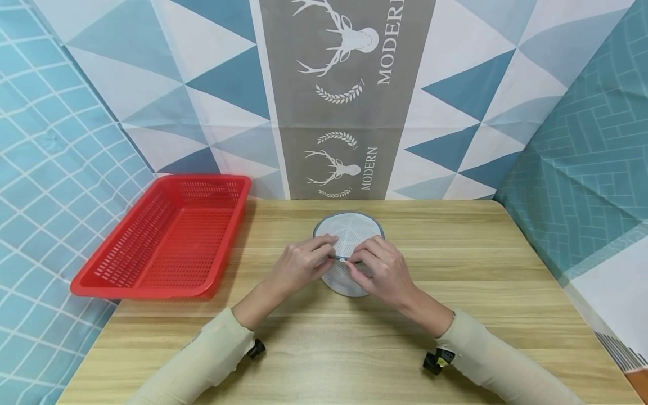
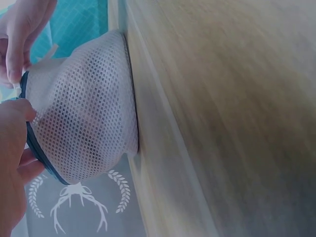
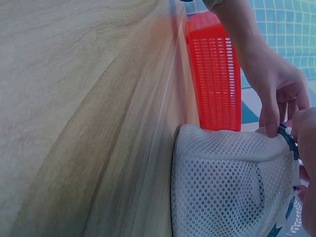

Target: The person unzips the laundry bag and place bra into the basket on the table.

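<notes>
A white mesh laundry bag [image 1: 346, 284] with dark blue trim stands on the table, its round upper end tilted up at the back in the head view. Across its front runs a dark zipper edge [image 2: 40, 150], with a small white piece [image 1: 342, 260] on it between the two hands. My left hand [image 1: 305, 260] pinches the edge on the left side, thumb and fingers bent. Close beside it, my right hand [image 1: 383, 266] pinches the same edge at the white piece. The bag's mesh side [image 3: 217, 192] bulges out below the hands, and the fingertips partly hide the zipper.
A red plastic basket [image 1: 230, 242] with slotted walls stands at the left of the wooden table [image 1: 486, 264]. Behind the table rises a patterned wall covering [image 1: 349, 112] with deer heads and triangles. Tile-patterned sheets hang at both sides.
</notes>
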A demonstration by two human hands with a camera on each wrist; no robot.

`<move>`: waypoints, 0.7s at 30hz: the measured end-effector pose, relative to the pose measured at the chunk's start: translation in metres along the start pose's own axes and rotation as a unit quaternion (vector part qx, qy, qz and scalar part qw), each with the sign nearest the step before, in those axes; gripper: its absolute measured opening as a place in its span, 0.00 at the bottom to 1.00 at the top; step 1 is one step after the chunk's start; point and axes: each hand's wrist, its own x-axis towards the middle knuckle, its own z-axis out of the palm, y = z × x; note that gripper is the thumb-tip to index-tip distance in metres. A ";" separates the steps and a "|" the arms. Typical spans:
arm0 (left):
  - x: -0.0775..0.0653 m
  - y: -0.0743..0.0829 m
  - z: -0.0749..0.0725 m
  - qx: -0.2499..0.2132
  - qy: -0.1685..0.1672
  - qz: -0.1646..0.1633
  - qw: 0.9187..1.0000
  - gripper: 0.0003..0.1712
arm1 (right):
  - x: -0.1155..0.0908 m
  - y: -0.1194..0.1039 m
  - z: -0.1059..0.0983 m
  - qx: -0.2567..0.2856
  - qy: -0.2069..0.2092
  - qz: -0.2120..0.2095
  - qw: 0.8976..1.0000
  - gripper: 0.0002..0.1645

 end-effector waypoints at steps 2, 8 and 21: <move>-0.001 0.000 0.000 -0.002 0.000 -0.001 1.000 0.16 | -0.001 0.000 0.000 -0.001 0.000 0.001 1.000 0.06; -0.004 -0.002 0.000 -0.005 -0.002 -0.004 1.000 0.16 | -0.003 0.001 0.001 -0.002 -0.001 0.000 1.000 0.06; -0.008 -0.006 0.000 -0.021 -0.009 -0.023 0.999 0.17 | -0.006 0.003 -0.004 0.006 -0.005 0.005 1.000 0.04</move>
